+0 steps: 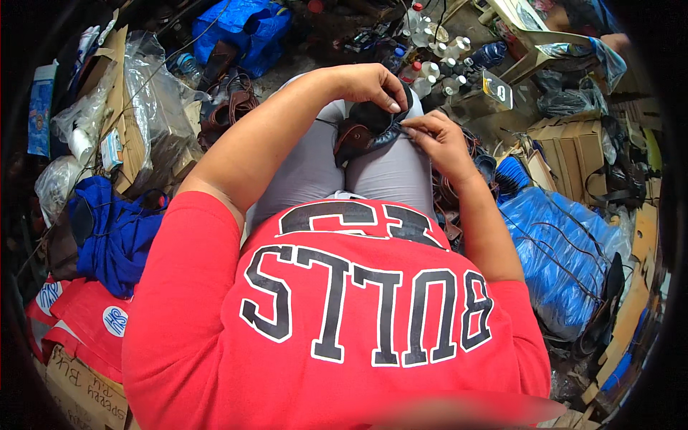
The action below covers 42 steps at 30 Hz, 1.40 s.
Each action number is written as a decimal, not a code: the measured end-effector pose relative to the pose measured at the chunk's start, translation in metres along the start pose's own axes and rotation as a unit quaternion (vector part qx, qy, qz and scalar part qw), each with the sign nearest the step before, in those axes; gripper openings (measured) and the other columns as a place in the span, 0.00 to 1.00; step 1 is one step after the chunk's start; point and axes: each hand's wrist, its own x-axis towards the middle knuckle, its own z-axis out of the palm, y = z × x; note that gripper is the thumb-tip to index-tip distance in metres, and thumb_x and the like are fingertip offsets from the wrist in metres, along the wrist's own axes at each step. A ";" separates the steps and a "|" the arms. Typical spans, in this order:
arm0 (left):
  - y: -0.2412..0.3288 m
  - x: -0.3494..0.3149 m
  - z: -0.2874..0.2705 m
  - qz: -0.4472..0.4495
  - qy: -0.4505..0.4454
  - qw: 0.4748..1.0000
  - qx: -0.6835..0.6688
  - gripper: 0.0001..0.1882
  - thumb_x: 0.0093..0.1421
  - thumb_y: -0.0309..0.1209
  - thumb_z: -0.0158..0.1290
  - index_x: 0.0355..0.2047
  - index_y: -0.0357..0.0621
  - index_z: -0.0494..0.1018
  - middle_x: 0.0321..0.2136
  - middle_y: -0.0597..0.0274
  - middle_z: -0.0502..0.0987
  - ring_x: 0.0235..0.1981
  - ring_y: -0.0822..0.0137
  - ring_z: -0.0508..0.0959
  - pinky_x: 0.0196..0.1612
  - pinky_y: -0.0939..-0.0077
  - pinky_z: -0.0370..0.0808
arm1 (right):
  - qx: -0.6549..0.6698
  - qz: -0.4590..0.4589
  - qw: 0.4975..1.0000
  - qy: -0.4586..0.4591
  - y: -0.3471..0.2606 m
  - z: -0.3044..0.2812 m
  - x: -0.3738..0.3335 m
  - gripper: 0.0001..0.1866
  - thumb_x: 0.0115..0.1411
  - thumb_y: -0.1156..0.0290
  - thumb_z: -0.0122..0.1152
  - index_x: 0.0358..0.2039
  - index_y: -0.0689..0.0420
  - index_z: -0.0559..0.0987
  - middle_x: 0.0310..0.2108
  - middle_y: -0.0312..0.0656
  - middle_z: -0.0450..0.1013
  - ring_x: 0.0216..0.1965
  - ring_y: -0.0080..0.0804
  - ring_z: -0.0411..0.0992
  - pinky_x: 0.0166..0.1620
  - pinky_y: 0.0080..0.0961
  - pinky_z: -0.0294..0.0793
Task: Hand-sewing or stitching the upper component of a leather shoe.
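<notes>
A dark brown and black leather piece (352, 140), looking like a shoe upper, rests across my grey-trousered thighs (301, 161). A small round hole or eyelet shows in its brown part. My left hand (374, 86) reaches over from the left with fingers bent down, thumb and fingers closed on the piece's far edge. On the right side, my right hand (438, 142) pinches the piece's edge between thumb and forefinger. Anything thin within that pinch, such as thread, is too small to make out. The inside of the piece is dark.
Several bottles (430, 68) stand ahead, beside a wooden frame (527, 54). Brown leather shoes (233, 104) and a blue plastic bag (247, 32) lie at front left. A blue wrapped bundle (555, 254) and cardboard (570, 158) sit right; blue cloth (118, 229) and a marked carton (82, 390) sit left.
</notes>
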 end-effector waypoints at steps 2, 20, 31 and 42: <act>-0.004 0.002 -0.001 0.022 -0.005 1.000 0.003 0.13 0.51 0.31 0.59 0.37 0.40 0.76 0.31 0.68 0.77 0.35 0.75 0.73 0.45 0.80 0.68 | 0.059 0.023 0.998 -0.026 0.015 -0.002 0.005 0.09 0.53 0.73 0.60 0.36 0.55 0.81 0.28 0.36 0.68 0.31 0.26 0.67 0.36 0.20 0.66; 0.007 -0.066 0.031 0.071 0.341 0.908 0.232 0.13 0.49 0.20 0.50 0.35 0.45 0.77 0.35 0.55 0.70 0.37 0.60 0.72 0.44 0.67 0.69 | -0.001 -0.044 0.999 0.030 -0.007 0.006 -0.005 0.10 0.49 0.75 0.62 0.34 0.54 0.81 0.25 0.38 0.69 0.25 0.30 0.68 0.30 0.24 0.67; 0.000 -0.076 0.058 0.123 0.423 0.821 0.365 0.05 0.47 0.25 0.57 0.27 0.49 0.79 0.22 0.61 0.68 0.28 0.60 0.70 0.34 0.68 0.67 | 0.010 0.013 1.000 0.022 -0.007 0.018 -0.013 0.17 0.51 0.81 0.55 0.40 0.50 0.80 0.26 0.39 0.67 0.31 0.30 0.67 0.38 0.20 0.68; -0.020 -0.065 0.046 0.122 0.326 0.915 0.205 0.12 0.48 0.21 0.57 0.31 0.54 0.81 0.22 0.64 0.64 0.26 0.66 0.65 0.29 0.74 0.64 | 0.018 0.004 0.997 -0.069 0.006 -0.005 0.013 0.20 0.49 0.84 0.50 0.38 0.49 0.81 0.28 0.35 0.62 0.32 0.26 0.64 0.39 0.19 0.65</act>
